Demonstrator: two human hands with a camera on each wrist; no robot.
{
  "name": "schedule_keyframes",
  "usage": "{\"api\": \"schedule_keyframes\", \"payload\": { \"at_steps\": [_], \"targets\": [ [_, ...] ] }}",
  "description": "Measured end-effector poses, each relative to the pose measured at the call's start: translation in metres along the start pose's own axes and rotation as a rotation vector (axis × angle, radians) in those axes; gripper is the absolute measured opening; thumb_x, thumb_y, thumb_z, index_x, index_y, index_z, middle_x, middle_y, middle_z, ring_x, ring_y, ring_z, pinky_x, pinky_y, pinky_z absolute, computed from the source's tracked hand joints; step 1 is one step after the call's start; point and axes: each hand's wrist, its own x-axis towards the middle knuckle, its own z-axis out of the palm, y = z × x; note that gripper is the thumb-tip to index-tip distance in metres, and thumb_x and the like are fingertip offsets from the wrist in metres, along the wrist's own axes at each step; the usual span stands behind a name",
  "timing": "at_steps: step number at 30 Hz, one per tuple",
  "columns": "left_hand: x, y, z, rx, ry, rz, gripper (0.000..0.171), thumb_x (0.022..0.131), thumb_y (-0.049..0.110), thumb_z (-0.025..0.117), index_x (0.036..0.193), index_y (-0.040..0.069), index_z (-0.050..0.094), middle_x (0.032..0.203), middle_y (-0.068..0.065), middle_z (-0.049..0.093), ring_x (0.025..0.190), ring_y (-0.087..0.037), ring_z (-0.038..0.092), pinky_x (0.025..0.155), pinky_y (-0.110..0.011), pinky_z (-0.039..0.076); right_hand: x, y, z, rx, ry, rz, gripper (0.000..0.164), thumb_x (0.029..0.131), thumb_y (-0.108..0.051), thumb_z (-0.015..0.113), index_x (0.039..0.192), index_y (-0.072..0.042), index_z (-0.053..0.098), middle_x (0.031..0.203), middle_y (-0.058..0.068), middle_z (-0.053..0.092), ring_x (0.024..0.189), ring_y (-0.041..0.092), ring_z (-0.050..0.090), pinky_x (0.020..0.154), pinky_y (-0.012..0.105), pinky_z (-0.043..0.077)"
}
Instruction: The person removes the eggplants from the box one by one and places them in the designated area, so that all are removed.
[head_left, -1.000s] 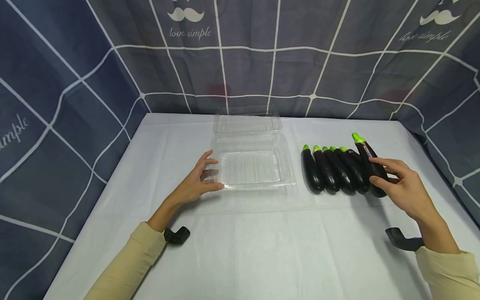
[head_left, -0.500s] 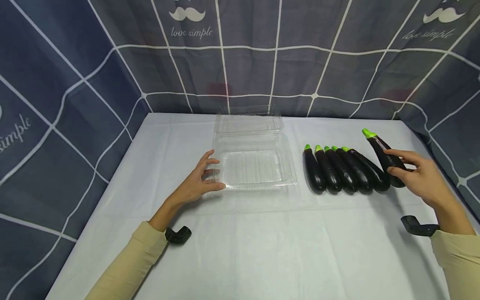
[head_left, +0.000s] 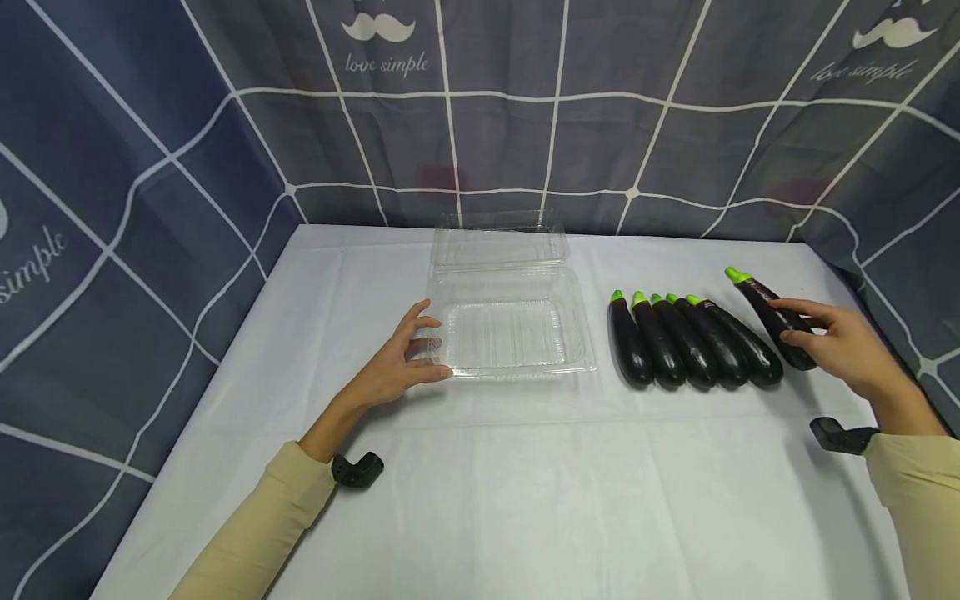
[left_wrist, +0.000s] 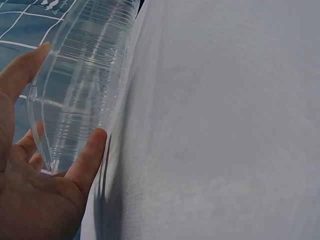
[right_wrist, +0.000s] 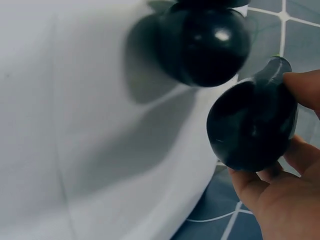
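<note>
My right hand (head_left: 851, 346) grips a dark purple eggplant (head_left: 771, 312) with a bright green stem end, thumb on one side and fingers on the other. In the right wrist view this eggplant (right_wrist: 252, 120) is raised off the cloth, its shadow below. To its left several similar eggplants (head_left: 686, 342) lie side by side, stems toward the back. My left hand (head_left: 390, 362) is spread at the left side of a clear plastic clamshell container (head_left: 517, 362), its fingertips right at the rim. The container's lid (head_left: 498, 248) is folded back, and the tray holds nothing.
A white cloth (head_left: 517, 492) covers the table. Dark grey-blue curtains (head_left: 495, 142) with white grid lines enclose the back and both sides. Black camera mounts (head_left: 356, 470) sit at the wrists.
My right hand has moved right with the held eggplant, away from the row, then lowered it slightly. The left hand and the container have stayed in place.
</note>
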Motion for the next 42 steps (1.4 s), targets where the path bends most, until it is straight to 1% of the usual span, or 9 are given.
{"api": "schedule_keyframes", "payload": {
  "at_steps": [2, 4, 13, 21, 29, 33, 37, 40, 42],
  "targets": [
    [0.000, 0.001, 0.000, -0.002, 0.001, -0.001, 0.081, 0.084, 0.015, 0.080, 0.147, 0.004, 0.031, 0.164, 0.000, 0.001, 0.137, -0.040, 0.031, 0.105, -0.051, 0.042, 0.000, 0.006, 0.001, 0.023, -0.001, -0.020, 0.040, 0.092, -0.001, 0.063, 0.132, -0.006, 0.060, 0.115, -0.024, 0.051, 0.102, 0.001, 0.042, 0.072, 0.008, 0.033],
    [0.000, 0.002, 0.000, -0.004, 0.003, -0.002, 0.084, 0.084, 0.014, 0.081, 0.150, 0.005, 0.028, 0.163, -0.001, 0.003, 0.137, -0.040, 0.032, 0.105, -0.051, 0.042, 0.001, 0.009, 0.003, 0.041, -0.011, -0.032, 0.040, 0.091, 0.000, 0.063, 0.130, -0.006, 0.061, 0.111, -0.032, 0.048, 0.099, -0.006, 0.039, 0.071, 0.007, 0.032],
    [-0.002, 0.002, 0.000, -0.004, -0.001, -0.006, 0.078, 0.084, 0.014, 0.080, 0.146, 0.003, 0.033, 0.164, 0.004, -0.002, 0.137, -0.040, 0.031, 0.105, -0.051, 0.041, 0.003, 0.018, 0.006, 0.038, -0.088, 0.002, 0.040, 0.093, -0.002, 0.062, 0.133, -0.005, 0.058, 0.114, -0.033, 0.046, 0.101, -0.012, 0.038, 0.075, 0.003, 0.030],
    [-0.001, 0.000, -0.001, -0.002, -0.005, 0.001, 0.083, 0.084, 0.015, 0.080, 0.149, 0.005, 0.029, 0.163, 0.000, 0.002, 0.137, -0.039, 0.033, 0.105, -0.051, 0.042, -0.003, 0.022, 0.007, 0.074, -0.132, -0.001, 0.039, 0.094, 0.002, 0.059, 0.132, -0.003, 0.057, 0.112, -0.036, 0.046, 0.100, -0.014, 0.040, 0.074, 0.005, 0.034],
    [-0.001, -0.003, -0.001, 0.010, -0.005, 0.003, 0.075, 0.085, 0.015, 0.080, 0.144, 0.003, 0.035, 0.164, 0.003, -0.001, 0.137, -0.039, 0.033, 0.105, -0.051, 0.042, -0.006, 0.026, 0.011, 0.046, -0.164, 0.026, 0.040, 0.097, -0.001, 0.053, 0.137, 0.000, 0.052, 0.126, -0.023, 0.045, 0.105, -0.016, 0.036, 0.076, 0.002, 0.033],
    [-0.002, -0.003, -0.002, 0.013, -0.004, 0.003, 0.074, 0.085, 0.016, 0.080, 0.143, 0.003, 0.035, 0.164, 0.004, -0.001, 0.137, -0.039, 0.033, 0.105, -0.051, 0.042, -0.006, 0.026, 0.011, 0.047, -0.171, 0.026, 0.042, 0.098, -0.003, 0.052, 0.140, 0.000, 0.050, 0.133, -0.015, 0.045, 0.113, -0.011, 0.037, 0.077, 0.001, 0.031],
    [-0.002, -0.002, -0.003, 0.014, -0.004, 0.002, 0.073, 0.085, 0.016, 0.080, 0.142, 0.002, 0.036, 0.164, 0.005, -0.002, 0.137, -0.039, 0.032, 0.104, -0.051, 0.042, -0.005, 0.026, 0.011, 0.045, -0.169, 0.031, 0.045, 0.098, -0.003, 0.052, 0.143, 0.000, 0.046, 0.136, -0.010, 0.046, 0.113, -0.009, 0.037, 0.077, 0.002, 0.031],
    [-0.002, -0.001, -0.003, 0.013, -0.003, 0.000, 0.075, 0.085, 0.016, 0.080, 0.143, 0.003, 0.035, 0.164, 0.004, -0.001, 0.137, -0.039, 0.032, 0.104, -0.051, 0.042, -0.003, 0.025, 0.012, 0.024, -0.165, 0.042, 0.050, 0.098, -0.003, 0.051, 0.146, 0.002, 0.040, 0.142, 0.013, 0.046, 0.112, 0.004, 0.044, 0.073, 0.004, 0.034],
    [-0.002, -0.001, -0.003, 0.011, -0.001, -0.001, 0.078, 0.085, 0.016, 0.080, 0.147, 0.004, 0.032, 0.164, 0.003, 0.001, 0.137, -0.039, 0.032, 0.105, -0.051, 0.041, -0.001, 0.024, 0.013, 0.006, -0.170, 0.055, 0.053, 0.099, -0.005, 0.050, 0.150, 0.002, 0.034, 0.142, 0.032, 0.040, 0.116, 0.023, 0.047, 0.070, 0.008, 0.035]
  ]
}}
